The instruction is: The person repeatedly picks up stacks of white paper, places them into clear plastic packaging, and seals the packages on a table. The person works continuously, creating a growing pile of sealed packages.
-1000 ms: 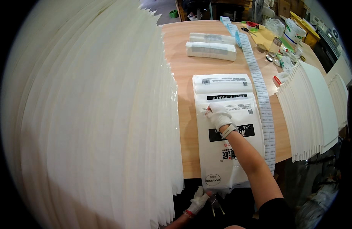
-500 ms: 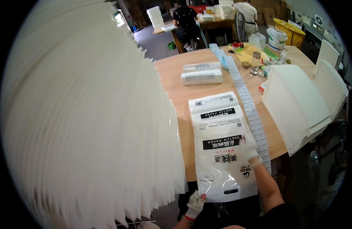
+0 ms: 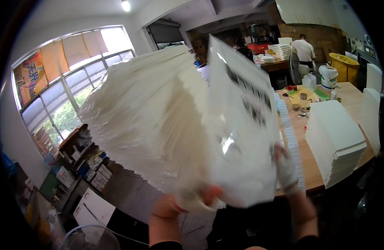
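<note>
A large white plastic bag (image 3: 242,154) with black print stands tilted upright before me, lifted off the table and smeared by motion. My left hand (image 3: 196,198), in a white glove with bare fingertips, is closed on its lower left part. At the bag's right edge is my right hand (image 3: 287,168), gloved the same way; its fingers are blurred but look closed on that edge. Directly left of the bag rises a tall stack of white plastic-wrapped packs (image 3: 146,108), partly covered by it. The bag hides much of the table.
On the wooden table (image 3: 294,143) lie a strip of printed labels (image 3: 288,125), a glass jar (image 3: 303,104) and a white bucket (image 3: 328,76). White paper stacks (image 3: 337,129) stand at right. A floor fan (image 3: 91,238) is lower left. A person (image 3: 303,50) works at the back.
The bag has come up from the table to a tilted upright position, with both hands at it. My view has swung up and left, bringing the window and shelves into sight.
</note>
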The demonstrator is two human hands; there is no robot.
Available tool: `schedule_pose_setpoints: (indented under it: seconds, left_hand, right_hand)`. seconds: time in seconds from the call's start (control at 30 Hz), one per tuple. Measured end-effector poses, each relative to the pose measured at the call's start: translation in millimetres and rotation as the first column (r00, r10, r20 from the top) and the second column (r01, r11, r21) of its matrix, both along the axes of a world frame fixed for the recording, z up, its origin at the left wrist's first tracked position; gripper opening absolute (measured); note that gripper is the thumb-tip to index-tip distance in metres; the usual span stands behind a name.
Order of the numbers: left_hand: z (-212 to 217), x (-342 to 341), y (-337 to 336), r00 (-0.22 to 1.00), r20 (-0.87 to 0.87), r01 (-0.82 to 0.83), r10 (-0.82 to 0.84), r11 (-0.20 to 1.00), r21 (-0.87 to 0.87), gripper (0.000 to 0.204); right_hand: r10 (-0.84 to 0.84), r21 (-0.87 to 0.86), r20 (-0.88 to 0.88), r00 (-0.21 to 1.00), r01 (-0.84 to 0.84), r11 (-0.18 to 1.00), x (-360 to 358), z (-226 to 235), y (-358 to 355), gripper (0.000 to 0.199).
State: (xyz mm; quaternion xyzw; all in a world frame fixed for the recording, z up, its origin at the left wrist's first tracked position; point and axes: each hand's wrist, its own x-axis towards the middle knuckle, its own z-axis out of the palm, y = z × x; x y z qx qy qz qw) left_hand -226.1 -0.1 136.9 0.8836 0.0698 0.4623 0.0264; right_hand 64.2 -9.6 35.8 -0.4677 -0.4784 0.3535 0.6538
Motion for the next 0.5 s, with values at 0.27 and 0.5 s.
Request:
schedule_pose_setpoints:
  seconds: [0.27,0.5]
  left_hand:
    - [281.9,-96.2,16.4,0.675,0.730,0.321,-0.102,0.932,-0.167,0.022]
    - [258.1,-288.4,90.0,0.782,0.579,0.248,0.230,0.738,-0.628,0.024]
  right_hand:
    - [0.352,0.600,0.118,0.928,-0.349,0.720,-81.8,319.5,120.8,0.031]
    - [0.020,0.251,0.705,0.709,-0.276,0.928,-188.7,359.8,133.6,0.058]
